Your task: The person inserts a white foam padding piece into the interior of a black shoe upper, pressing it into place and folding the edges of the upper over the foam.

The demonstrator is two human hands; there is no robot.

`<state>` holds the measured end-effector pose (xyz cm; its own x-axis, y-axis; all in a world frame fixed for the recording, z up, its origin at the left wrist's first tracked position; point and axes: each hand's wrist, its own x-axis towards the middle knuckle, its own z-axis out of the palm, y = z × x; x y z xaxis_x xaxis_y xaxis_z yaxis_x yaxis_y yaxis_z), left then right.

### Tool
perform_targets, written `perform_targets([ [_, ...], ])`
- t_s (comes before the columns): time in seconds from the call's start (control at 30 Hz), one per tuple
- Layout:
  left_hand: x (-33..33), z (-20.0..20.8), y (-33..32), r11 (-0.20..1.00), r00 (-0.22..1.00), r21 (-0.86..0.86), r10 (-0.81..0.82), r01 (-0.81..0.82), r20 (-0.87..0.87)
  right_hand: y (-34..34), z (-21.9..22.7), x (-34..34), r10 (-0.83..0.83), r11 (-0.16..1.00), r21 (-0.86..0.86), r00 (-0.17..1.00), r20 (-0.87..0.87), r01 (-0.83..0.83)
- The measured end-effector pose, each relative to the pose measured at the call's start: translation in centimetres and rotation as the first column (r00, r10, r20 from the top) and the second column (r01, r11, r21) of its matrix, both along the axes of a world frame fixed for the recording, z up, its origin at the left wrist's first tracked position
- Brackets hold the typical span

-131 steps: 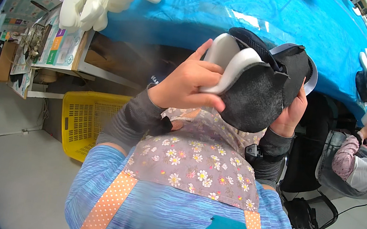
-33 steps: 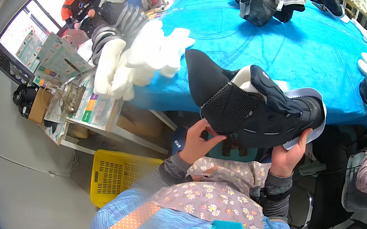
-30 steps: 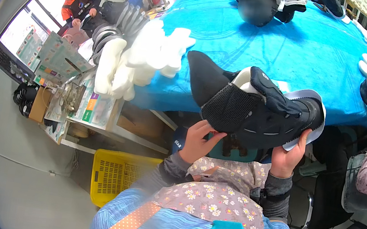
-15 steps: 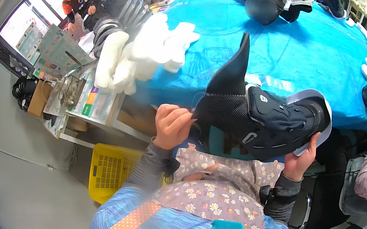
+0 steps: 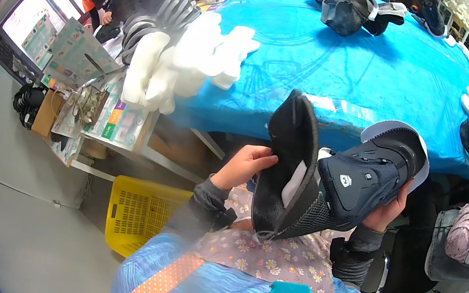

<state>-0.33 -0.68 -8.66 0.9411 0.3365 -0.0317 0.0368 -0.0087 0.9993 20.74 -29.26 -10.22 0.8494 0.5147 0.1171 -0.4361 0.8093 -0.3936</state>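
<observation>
A dark boot upper [image 5: 340,189] with a tall padded collar is held in front of me, above my lap. Its collar opening is turned toward me, showing the black lining and a pale strip inside. My left hand [image 5: 243,169] pinches the left edge of the collar between thumb and fingers. My right hand [image 5: 388,211] grips the boot's toe end from the right; part of its fingers is hidden behind the boot. A pale grey band [image 5: 422,147] curves around the toe. Loose thread ends show at the lower edge of the collar.
A blue-covered table [image 5: 286,45] lies ahead, with more dark boot uppers [image 5: 351,12] at its far side. White foot-shaped forms [image 5: 149,67] are piled at the left. A yellow crate [image 5: 130,216] stands low left. One co-worker sits at the right; another stands far left.
The boot upper has been turned, with its collar lowered and opened toward me. My left hand has shifted right and taken hold further along the collar's edge.
</observation>
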Motion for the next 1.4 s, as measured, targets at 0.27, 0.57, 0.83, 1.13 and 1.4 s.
perform_targets([
  [0.27,-1.3,1.0,0.7,0.942,0.899,-0.088,0.336,-0.325,0.280,-0.2,-1.3,1.0,-0.015,1.000,-0.001,0.996,-0.083,0.015],
  [0.57,-2.0,4.6,-1.5,0.887,0.832,-0.403,0.392,-0.227,0.393,0.8,-3.1,-0.2,0.021,0.865,-0.488,0.963,0.267,0.117],
  [0.83,0.0,3.9,-2.0,0.858,0.836,-0.500,0.359,-0.120,0.415,1.1,-2.2,0.3,0.140,0.514,-0.839,0.948,0.287,0.178],
  [1.13,0.2,4.5,-1.7,0.686,0.798,-0.715,0.503,-0.135,0.332,5.8,-0.4,-5.8,0.484,0.860,-0.485,0.562,0.671,-0.161],
  [1.4,-0.8,5.2,-1.8,0.714,0.728,-0.661,0.577,-0.230,0.370,7.6,2.6,-5.8,0.394,0.721,-0.187,-0.173,0.902,0.667],
])
